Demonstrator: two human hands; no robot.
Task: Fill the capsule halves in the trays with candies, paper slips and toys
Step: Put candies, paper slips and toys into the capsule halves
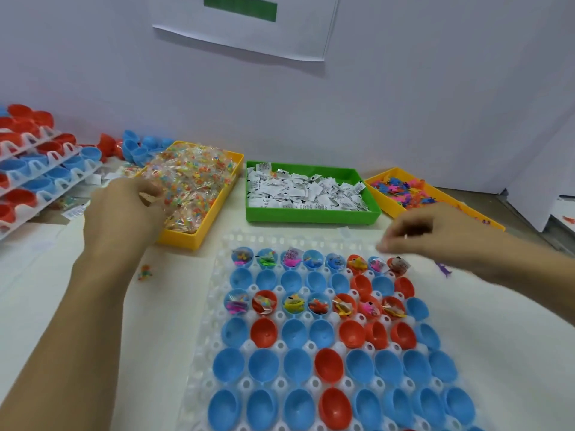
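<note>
Crinkly candy packets in yellow bin — light, slippery, pinch an edge | left hand pinching one | right hand curled over tray, contents unclear — blurred

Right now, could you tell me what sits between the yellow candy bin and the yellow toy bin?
In the head view, the green bin of white paper slips sits between the candy bin and the toy bin.

bare table left, bins behind tray
</note>
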